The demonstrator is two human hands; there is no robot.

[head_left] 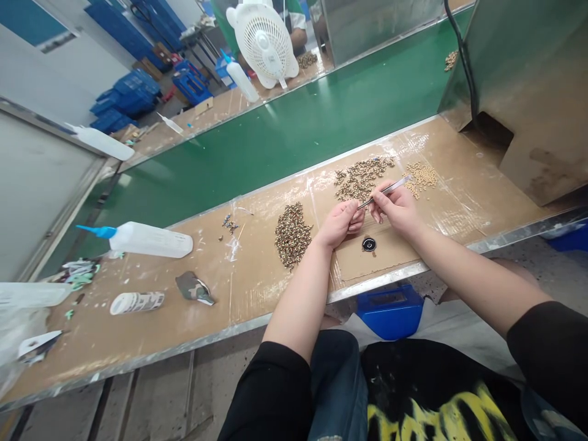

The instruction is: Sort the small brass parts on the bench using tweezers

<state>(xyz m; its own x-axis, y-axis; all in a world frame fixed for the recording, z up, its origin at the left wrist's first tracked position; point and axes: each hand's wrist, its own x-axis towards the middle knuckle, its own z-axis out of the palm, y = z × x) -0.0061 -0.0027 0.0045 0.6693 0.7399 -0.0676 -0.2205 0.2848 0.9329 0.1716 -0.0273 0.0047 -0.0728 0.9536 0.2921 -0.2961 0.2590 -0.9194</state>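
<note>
Forearms [466, 271] converging, right hand [399, 207] gripping a slim metal tool [397, 185], left hand [339, 224] pinched at its tip (contents unclear)

From here, the left hand [339, 224] hides one end of the metal tool [399, 183]. The fan [266, 48] partly screens the co-worker [299, 38]. Leftmost bottle [34, 294] — cut off at the edge. Tan pieces [422, 176] — too small to identify.

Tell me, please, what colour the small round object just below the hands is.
The small round object is mostly black, best seen in the head view.
</note>
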